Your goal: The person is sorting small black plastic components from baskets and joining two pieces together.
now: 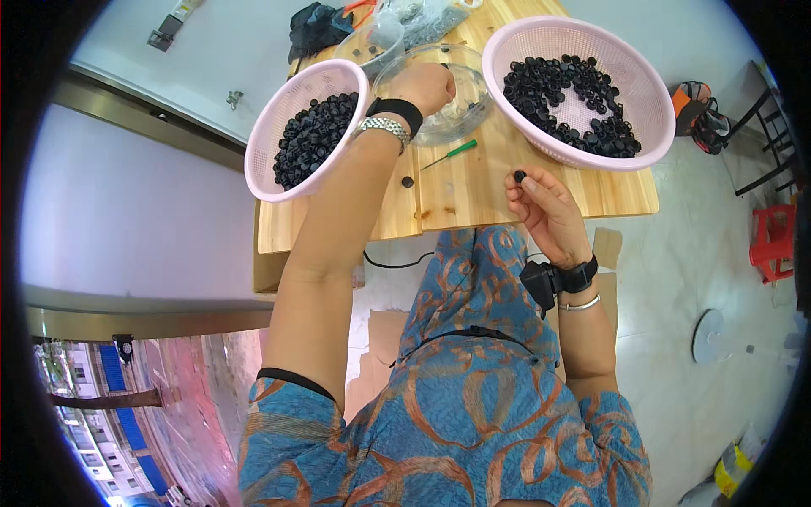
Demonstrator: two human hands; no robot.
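At table (621, 198), hold steady the piece (519, 176) clamped in right hand (547, 208), seven o'clock of right basket (627, 59); cannot tell left hand's (422, 87) grip.

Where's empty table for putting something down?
Bare wood: the table's front, between the loose black cap and the right hand. Crowded: farther back, from the left pink basket past the clear bowl to the right pink basket.

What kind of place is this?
Probably a small workshop: a wooden table holds two pink baskets of little black parts, and a thin green-handled tool lies there too.
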